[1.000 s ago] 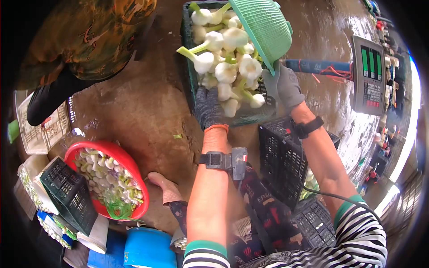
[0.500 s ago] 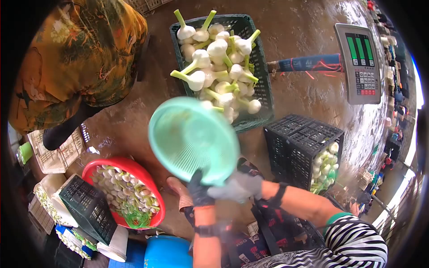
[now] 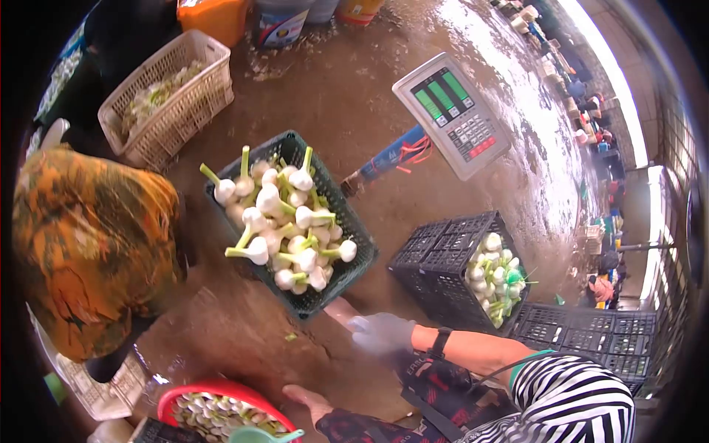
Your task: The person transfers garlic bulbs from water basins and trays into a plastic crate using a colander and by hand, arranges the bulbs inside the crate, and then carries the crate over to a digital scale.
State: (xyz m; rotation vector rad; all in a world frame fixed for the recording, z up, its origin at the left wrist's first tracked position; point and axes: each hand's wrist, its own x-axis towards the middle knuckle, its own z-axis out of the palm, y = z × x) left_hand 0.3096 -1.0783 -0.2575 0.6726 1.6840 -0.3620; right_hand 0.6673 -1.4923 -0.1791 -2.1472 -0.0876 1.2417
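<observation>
My right hand [image 3: 382, 334], in a grey glove, is somewhat blurred in front of my legs, near the lower right corner of the dark green crate [image 3: 295, 304]. Its fingers point left, loosely stretched, and I see nothing in them. Garlic bulbs [image 3: 295, 218] with short cut green stems are heaped in that crate. At the bottom edge a mint-green strainer [image 3: 255, 435] with a handle is partly cut off, over the red tub [image 3: 214, 387] of garlic. My left hand is outside the picture.
A scale display [image 3: 452, 116] stands on a blue post behind the crate. To the right is a black crate [image 3: 443, 266] with garlic in it. A person in an orange patterned garment [image 3: 96, 251] is bent over at left, near a beige basket [image 3: 173, 103].
The strainer, held in both hands over the floor before, is now at the bottom edge above the red tub. My left hand has left the view. The camera view has turned.
</observation>
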